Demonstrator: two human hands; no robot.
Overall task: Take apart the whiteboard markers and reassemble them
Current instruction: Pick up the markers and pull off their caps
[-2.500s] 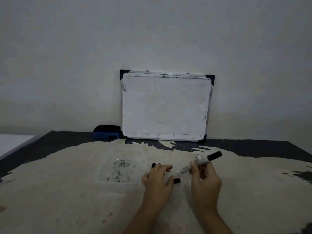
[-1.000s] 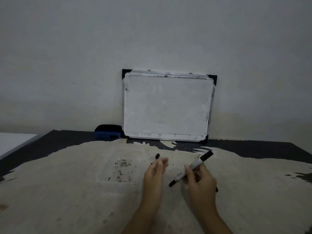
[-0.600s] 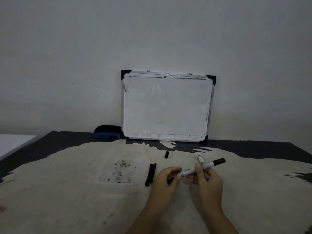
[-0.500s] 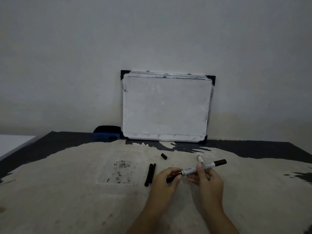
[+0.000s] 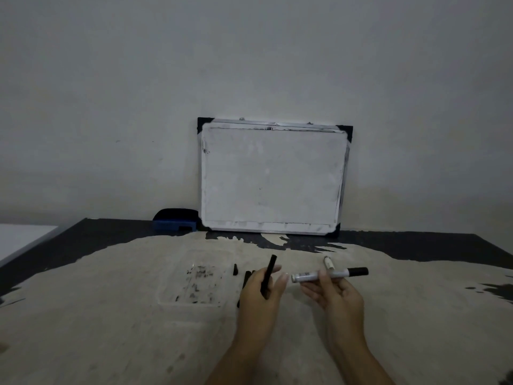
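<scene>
My right hand [image 5: 337,294] holds a white marker barrel [image 5: 319,275] level, its black cap end [image 5: 358,271] pointing right and its open end facing left. My left hand [image 5: 262,291] grips a thin black ink core [image 5: 268,273], tilted upward, a short gap left of the barrel's open end. More black marker parts [image 5: 246,279] lie on the table just left of my left hand, partly hidden by it. A small black piece [image 5: 235,269] rests further left. Another white marker body [image 5: 328,263] lies behind the held barrel.
A clear plastic lid or tray with black ink smudges [image 5: 198,279] lies left of the hands. A small whiteboard [image 5: 273,177] leans on the wall at the back, with a blue eraser [image 5: 175,224] beside it. The table [image 5: 111,315] is worn beige with dark edges.
My left hand has drawn the black ink core out of the barrel's left end and tilted it upward. The barrel stays level in my right hand.
</scene>
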